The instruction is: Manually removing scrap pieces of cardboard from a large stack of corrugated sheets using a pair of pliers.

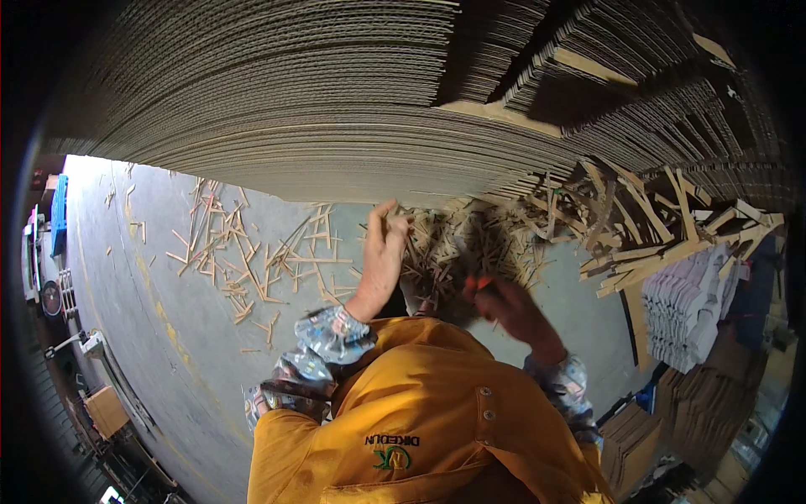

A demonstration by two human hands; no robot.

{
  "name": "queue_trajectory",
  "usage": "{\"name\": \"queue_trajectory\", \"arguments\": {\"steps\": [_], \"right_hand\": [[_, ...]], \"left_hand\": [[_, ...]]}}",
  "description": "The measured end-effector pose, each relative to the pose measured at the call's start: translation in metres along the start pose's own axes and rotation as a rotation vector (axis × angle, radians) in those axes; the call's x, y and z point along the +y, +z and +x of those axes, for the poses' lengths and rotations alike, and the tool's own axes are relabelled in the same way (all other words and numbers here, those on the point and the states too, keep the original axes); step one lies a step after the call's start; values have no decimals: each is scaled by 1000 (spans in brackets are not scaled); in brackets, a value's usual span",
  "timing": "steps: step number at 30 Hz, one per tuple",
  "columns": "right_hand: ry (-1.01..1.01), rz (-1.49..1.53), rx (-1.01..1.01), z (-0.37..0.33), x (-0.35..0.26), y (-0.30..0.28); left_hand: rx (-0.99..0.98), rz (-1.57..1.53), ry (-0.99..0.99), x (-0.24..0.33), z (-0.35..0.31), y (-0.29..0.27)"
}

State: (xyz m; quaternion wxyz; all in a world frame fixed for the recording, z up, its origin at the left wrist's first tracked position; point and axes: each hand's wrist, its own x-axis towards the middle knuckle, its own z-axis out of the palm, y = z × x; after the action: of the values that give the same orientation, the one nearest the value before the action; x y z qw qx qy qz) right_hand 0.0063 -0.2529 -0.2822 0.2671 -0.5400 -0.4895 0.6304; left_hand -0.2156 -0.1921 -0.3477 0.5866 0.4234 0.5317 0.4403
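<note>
A tall stack of corrugated cardboard sheets (277, 126) fills the upper part of the head view. My left hand (386, 252) is raised at its lower edge, fingers bent and fingertips against or very near the cardboard; I see nothing held in it. To its right, my right hand (508, 309) is closed on an orange-handled tool (478, 286). That hand and the tool are smeared by motion, so the tool's kind does not show. Loose cardboard strips (445, 239) lie heaped between and beyond my hands.
Cut strips (243, 252) are scattered over the grey floor (143, 252) at left. More long strips (646, 252) pile up at right, over a stack of pale shaped sheets (684, 311). Brown cardboard stacks (630, 445) stand lower right. Shelving and equipment line the far left.
</note>
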Motion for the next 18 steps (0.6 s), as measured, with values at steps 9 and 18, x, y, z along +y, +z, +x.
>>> {"name": "queue_trajectory", "arguments": {"steps": [9,18], "right_hand": [[-174,-253,298,54,-82,-24],[-629,-1007,351,52,-39,11]], "left_hand": [[-257,-8,456,72,22,55],[-511,-154,542,56,26,61]]}}
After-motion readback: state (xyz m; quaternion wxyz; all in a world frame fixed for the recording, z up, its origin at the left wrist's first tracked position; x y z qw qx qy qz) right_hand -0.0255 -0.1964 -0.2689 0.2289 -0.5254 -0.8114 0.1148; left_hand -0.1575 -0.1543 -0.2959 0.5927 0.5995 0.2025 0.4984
